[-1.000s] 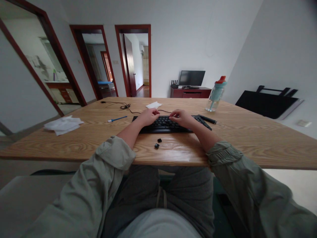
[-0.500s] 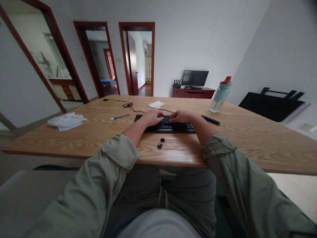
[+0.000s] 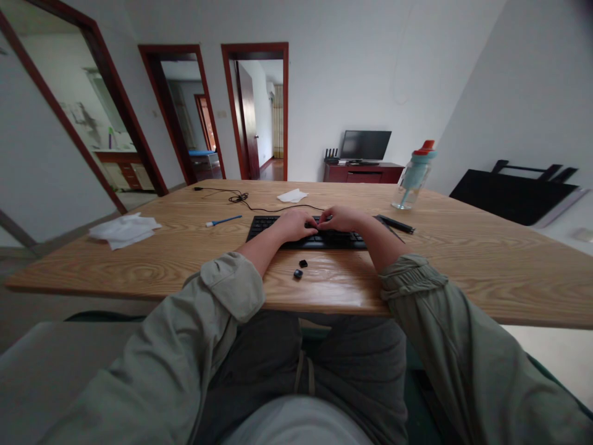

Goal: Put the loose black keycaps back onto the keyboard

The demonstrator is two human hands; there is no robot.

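A black keyboard (image 3: pixel 303 245) lies on the wooden table in front of me, partly covered by both hands. My left hand (image 3: pixel 297 225) rests over its middle, with thumb and fingers drawn together at the keys. Close beside it, my right hand (image 3: pixel 343 219) is closed in a pinch over the keys, its fingertips almost meeting the left ones. Whatever the fingertips hold is too small and hidden to make out. Two loose black keycaps, one small keycap (image 3: pixel 302 263) and a shinier keycap (image 3: pixel 298 274), sit between the keyboard and the table's near edge.
Left of the keyboard are a blue-handled brush (image 3: pixel 224 221) and crumpled white tissues (image 3: pixel 124 230). The coiled cable (image 3: pixel 239 198) and a folded tissue (image 3: pixel 292 196) lie behind. On the right are a black slim object (image 3: pixel 396 224) and a clear water bottle (image 3: pixel 414 179).
My left hand has shifted right along the keyboard, and its fingertips now come close to my right hand's. The right hand stays nearly in place. The view has tilted slightly.
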